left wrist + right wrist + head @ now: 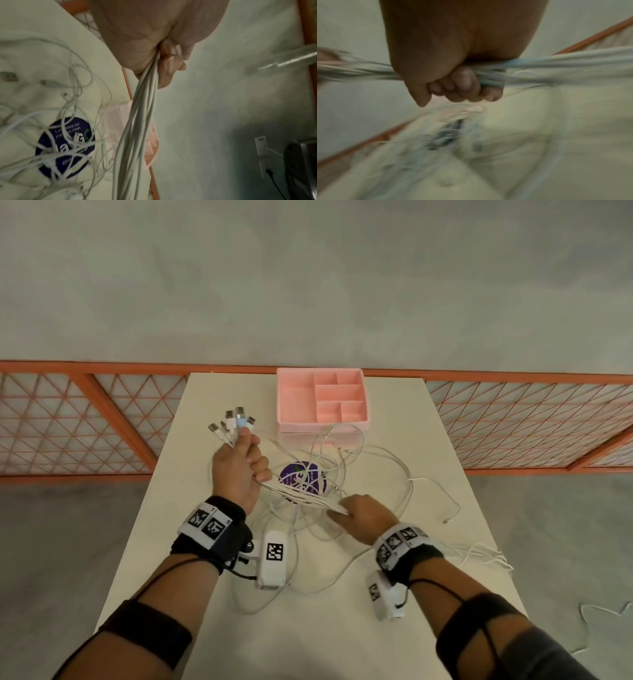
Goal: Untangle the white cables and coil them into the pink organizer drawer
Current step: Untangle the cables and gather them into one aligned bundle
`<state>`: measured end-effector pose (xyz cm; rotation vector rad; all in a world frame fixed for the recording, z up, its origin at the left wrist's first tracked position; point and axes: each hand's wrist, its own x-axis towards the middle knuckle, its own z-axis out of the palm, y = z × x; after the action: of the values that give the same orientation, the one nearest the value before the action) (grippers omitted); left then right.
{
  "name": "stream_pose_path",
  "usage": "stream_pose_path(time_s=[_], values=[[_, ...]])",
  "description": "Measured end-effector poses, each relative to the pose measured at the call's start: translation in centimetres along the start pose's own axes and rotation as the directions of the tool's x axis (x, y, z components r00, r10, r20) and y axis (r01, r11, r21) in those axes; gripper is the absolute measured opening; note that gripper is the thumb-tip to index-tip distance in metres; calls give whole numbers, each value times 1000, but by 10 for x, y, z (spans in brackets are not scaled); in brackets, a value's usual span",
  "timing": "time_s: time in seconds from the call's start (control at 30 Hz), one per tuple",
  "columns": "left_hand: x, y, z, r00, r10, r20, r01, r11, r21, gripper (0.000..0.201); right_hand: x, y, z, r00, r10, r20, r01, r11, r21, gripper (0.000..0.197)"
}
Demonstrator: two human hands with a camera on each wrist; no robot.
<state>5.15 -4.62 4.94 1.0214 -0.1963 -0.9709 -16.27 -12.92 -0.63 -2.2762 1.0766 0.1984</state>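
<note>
Gripping the white cables bunched in the left hand and clenched in the right hand, tangle sprawled on the counter before the pink organizer drawer, yanking probably tightens knots.

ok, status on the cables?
Left hand grips the plug ends of the white cables; right hand holds the bundle lower down. Rest tangled on table. Pink organizer empty, unobstructed.
</note>
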Motion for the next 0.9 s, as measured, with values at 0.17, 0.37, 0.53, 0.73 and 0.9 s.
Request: stream_pose_path(time_s=[0.17, 0.37, 0.53, 0.73, 0.9], values=[[10, 8, -11, 997, 47, -60, -50, 998, -42, 36, -23, 97, -18, 968, 250, -22, -250, 950, -189, 31], [14, -2, -11, 998, 38, -52, -39, 999, -13, 37, -68, 177, -44, 856, 500, -132, -516, 809, -281, 34], [11, -11, -15, 999, -25, -34, 26, 999, 33, 37, -94, 239, -52, 699, 676, -234, -714, 640, -282, 30], [-6, -32, -12, 991, -124, 50, 112, 975, 191, 35, -105, 258, -30, 698, 702, -143, -695, 615, -372, 25], [-22, -49, -6, 973, -192, 125, 135, 920, 367, 33, -82, 273, 0, 687, 725, 40, -637, 628, -447, 50]])
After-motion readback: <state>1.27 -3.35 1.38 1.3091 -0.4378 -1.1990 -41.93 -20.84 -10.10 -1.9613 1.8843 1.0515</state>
